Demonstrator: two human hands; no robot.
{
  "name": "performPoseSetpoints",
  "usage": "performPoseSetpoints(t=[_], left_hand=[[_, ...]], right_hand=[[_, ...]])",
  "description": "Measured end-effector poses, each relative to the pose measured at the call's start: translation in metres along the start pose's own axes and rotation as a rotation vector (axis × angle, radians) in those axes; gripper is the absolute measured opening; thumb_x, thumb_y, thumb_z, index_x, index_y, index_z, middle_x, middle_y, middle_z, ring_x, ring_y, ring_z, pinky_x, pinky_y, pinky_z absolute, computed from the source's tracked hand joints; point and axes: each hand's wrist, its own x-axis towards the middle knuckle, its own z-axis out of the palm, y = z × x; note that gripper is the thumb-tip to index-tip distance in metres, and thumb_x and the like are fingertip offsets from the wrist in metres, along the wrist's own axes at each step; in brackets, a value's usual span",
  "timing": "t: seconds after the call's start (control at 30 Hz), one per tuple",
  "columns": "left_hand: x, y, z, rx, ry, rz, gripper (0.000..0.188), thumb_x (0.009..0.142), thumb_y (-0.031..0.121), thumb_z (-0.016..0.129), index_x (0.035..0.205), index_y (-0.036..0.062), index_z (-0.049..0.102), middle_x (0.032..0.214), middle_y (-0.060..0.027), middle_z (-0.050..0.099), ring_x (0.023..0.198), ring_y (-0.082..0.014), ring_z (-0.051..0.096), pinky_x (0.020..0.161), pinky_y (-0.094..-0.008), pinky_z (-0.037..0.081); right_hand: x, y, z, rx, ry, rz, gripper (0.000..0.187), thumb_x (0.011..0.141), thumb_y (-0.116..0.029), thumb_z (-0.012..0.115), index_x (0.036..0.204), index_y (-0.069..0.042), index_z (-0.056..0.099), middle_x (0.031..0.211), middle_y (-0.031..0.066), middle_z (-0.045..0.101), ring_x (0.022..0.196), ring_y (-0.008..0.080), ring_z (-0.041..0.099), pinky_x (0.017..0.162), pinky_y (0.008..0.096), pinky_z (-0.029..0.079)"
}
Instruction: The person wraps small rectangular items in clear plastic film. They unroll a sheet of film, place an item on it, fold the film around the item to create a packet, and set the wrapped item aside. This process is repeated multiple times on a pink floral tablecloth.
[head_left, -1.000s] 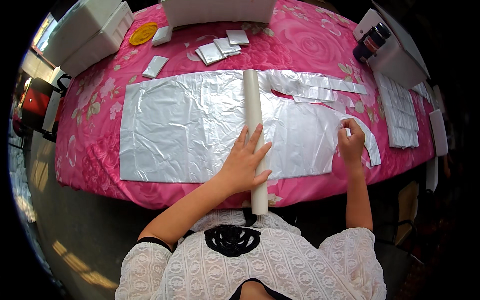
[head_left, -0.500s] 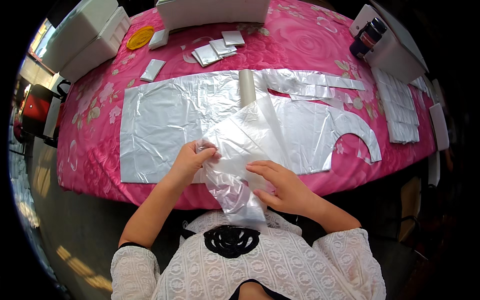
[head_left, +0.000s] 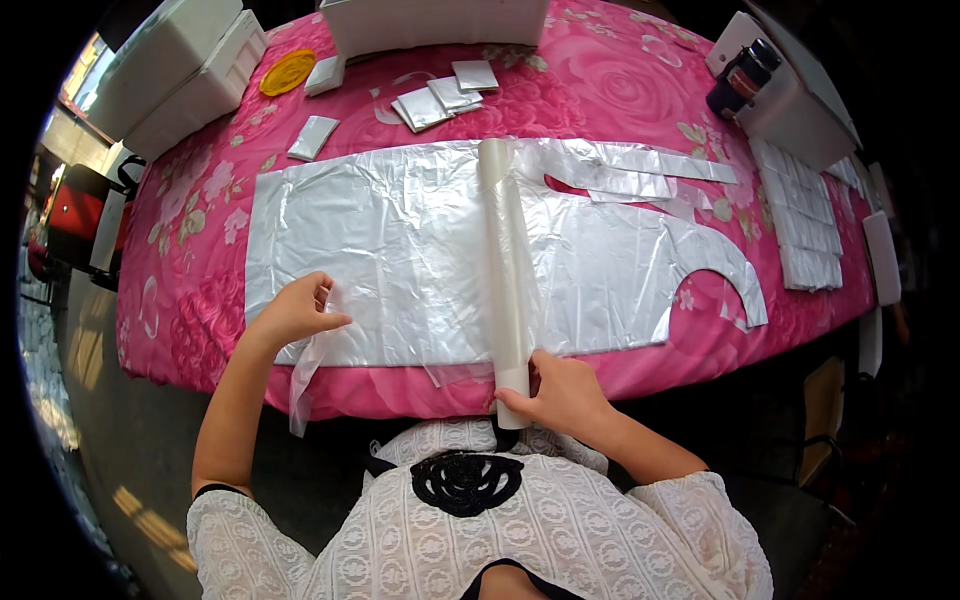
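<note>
A long pale roll of clear plastic film [head_left: 508, 285] lies across a flat stack of silvery-white plastic aprons [head_left: 610, 270], running from near edge to far. Its near end juts past the table's front edge, and my right hand [head_left: 562, 394] is wrapped round that end. At the left, my left hand [head_left: 296, 308] pinches a corner of the thin clear film [head_left: 306, 385], which hangs down past the table edge below the fingers. The film between hand and roll is nearly see-through, so its outline over the aprons is hard to follow. Apron straps [head_left: 640, 178] lie at the far right.
Folded silvery packets [head_left: 428, 107] and a yellow ring-shaped item [head_left: 288, 72] lie at the back of the pink floral tablecloth [head_left: 200, 290]. White foam boxes [head_left: 430, 30] stand behind. A dark flask [head_left: 742, 78] and a folded stack of plastic [head_left: 795, 215] are on the right.
My left hand has moved left and down, drawing film with it. My right hand has taken hold of the roll's near end. The bunched film in front of me is spread out.
</note>
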Motion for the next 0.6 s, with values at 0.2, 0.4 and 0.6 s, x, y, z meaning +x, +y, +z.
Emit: performPoseSetpoints(t=[0.2,0.4,0.6], left_hand=[[-0.012,0.014,0.014,0.350,0.175,0.099,0.038,0.064,0.013,0.067,0.097,-0.0030,0.053,0.082,-0.0191,0.060,0.080,-0.0320,0.060,0.070,-0.0357,0.047],[0.006,-0.009,-0.032,0.331,0.203,0.006,0.025,0.065,0.005,0.057,0.089,-0.0024,0.056,0.080,-0.0189,0.061,0.078,-0.0355,0.059,0.070,-0.0394,0.047],[0.008,-0.042,-0.072,0.766,0.595,-0.150,0.018,0.071,-0.002,0.054,0.088,0.0021,0.056,0.082,-0.0153,0.062,0.079,-0.0330,0.059,0.068,-0.0391,0.047]], right_hand=[[0.003,0.004,0.000,0.192,-0.036,0.073,0.051,0.070,-0.041,0.065,0.084,0.007,0.054,0.074,0.0224,0.061,0.069,0.0361,0.062,0.064,0.0407,0.049],[-0.004,0.007,-0.011,0.275,-0.079,0.155,0.046,0.069,-0.037,0.065,0.085,0.005,0.056,0.072,0.0186,0.061,0.068,0.0311,0.062,0.064,0.0378,0.049],[-0.002,0.010,-0.011,0.285,-0.084,0.154,0.046,0.070,-0.036,0.065,0.087,0.005,0.057,0.073,0.0177,0.061,0.067,0.0291,0.062,0.063,0.0366,0.049]])
